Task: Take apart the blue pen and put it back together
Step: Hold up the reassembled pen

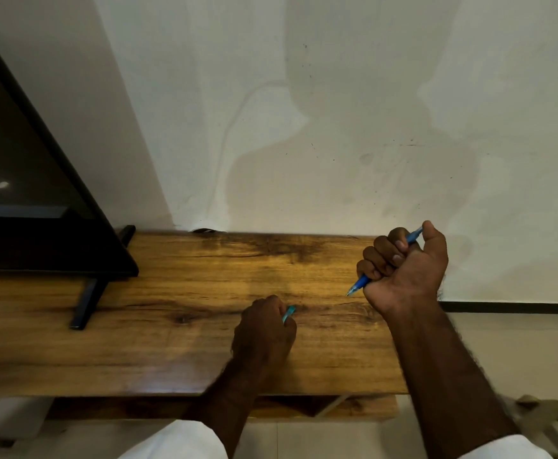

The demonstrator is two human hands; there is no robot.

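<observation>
Disassembly is judged to be at most partly done. The blue pen point(357, 286) is clenched in the fist of the right hand point(407, 270), above the wooden table point(171, 293) near its right edge, with the tip pointed down and to the left. A short pale blue piece point(289, 313), possibly a cap or a part off the pen, is pinched in the curled fingers of the left hand point(264, 329), low over the table's middle, toward its front edge. What the piece is cannot be told. Reassembly is judged to be left. The pen's barrel is seen as slim, smooth plastic, translucent near the tapered tip. The tabletop is glossy, dark-grained wood. A black screen point(22, 160) is stood at the left edge on a thin foot.
</observation>
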